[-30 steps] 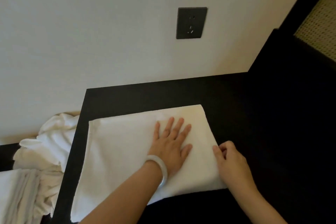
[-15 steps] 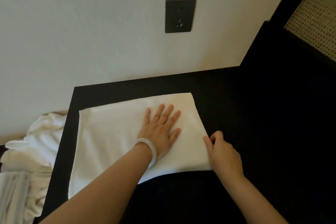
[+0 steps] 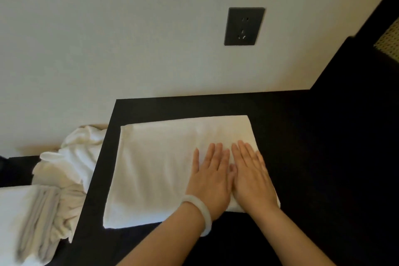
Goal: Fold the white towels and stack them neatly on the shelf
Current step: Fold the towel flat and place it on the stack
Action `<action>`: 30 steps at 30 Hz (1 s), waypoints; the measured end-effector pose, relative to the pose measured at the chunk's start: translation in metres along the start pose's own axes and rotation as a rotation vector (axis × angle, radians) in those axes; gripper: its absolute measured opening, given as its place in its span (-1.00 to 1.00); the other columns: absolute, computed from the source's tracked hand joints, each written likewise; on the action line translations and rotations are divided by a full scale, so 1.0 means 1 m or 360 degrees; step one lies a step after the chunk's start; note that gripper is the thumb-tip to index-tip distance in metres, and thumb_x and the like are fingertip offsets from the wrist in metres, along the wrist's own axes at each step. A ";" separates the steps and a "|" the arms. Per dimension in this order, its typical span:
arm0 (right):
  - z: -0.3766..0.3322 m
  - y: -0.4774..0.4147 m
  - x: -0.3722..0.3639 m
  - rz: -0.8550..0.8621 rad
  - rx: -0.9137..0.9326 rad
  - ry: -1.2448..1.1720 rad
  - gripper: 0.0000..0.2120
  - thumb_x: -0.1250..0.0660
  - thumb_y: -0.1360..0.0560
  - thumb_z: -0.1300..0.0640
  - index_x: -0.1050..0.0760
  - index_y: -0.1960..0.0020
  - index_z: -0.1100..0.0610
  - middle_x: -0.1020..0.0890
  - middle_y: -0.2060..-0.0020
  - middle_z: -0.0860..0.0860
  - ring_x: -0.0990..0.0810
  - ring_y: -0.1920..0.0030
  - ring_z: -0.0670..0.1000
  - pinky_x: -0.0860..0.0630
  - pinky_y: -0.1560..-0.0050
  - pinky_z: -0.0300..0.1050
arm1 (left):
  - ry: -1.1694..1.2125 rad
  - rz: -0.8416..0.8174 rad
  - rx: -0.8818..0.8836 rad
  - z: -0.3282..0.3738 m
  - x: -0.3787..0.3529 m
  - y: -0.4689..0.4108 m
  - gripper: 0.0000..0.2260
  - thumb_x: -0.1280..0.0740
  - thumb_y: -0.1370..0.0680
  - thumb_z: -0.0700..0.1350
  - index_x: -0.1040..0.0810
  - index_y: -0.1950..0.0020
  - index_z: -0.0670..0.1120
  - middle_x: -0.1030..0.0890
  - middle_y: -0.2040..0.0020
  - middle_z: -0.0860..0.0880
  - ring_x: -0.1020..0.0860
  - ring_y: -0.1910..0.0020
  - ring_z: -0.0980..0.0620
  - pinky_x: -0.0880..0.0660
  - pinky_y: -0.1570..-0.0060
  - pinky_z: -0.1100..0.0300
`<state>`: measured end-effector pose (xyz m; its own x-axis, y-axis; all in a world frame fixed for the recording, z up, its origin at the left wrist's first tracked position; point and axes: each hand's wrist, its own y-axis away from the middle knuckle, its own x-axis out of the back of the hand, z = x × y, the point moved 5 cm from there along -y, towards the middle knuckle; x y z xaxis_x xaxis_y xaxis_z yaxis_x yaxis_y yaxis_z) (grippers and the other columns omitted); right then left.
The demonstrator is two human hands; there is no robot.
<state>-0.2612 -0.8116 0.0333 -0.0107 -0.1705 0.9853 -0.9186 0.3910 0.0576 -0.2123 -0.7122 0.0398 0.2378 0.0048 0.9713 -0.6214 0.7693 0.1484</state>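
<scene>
- Folded white towel (image 3: pixel 164 170) lies flat on the dark desk (image 3: pixel 313 157), directly under both hands and running out to their left.
- Left hand (image 3: pixel 210 181): flat, fingers straight, palm down on the towel, gripping nothing. Pale bracelet (image 3: pixel 200 211) on the wrist.
- Right hand (image 3: pixel 251 179): same, flat and pressing, just beside the left hand, thumbs about touching.
- Both hands sit on the towel's right end, with the right hand near its right edge.
- Key relation: the towel's long axis runs left-right and most of its length is left of the hands. The left hand is nearer the free left end, so it likely makes the next fold.
- Crumpled white towels (image 3: pixel 71 157) are piled off the desk, well left of the hands.
</scene>
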 end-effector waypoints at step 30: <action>0.007 -0.005 0.007 -0.0169 -0.0202 0.0197 -0.29 0.42 -0.44 -0.33 0.39 -0.53 -0.09 0.32 -0.52 -0.10 0.34 -0.53 -0.04 0.28 -0.53 0.10 | 0.0035 0.0241 0.0816 -0.160 -0.004 0.103 -0.44 0.37 -0.53 0.23 0.33 -0.54 0.20 0.34 -0.56 0.12 0.33 -0.53 0.06 0.13 -0.52 -0.17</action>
<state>-0.2597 -0.8206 0.0393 0.1393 -0.1078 0.9844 -0.8549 0.4886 0.1745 -0.1576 -0.5312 0.0218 0.1293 0.1089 0.9856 -0.9336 0.3483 0.0839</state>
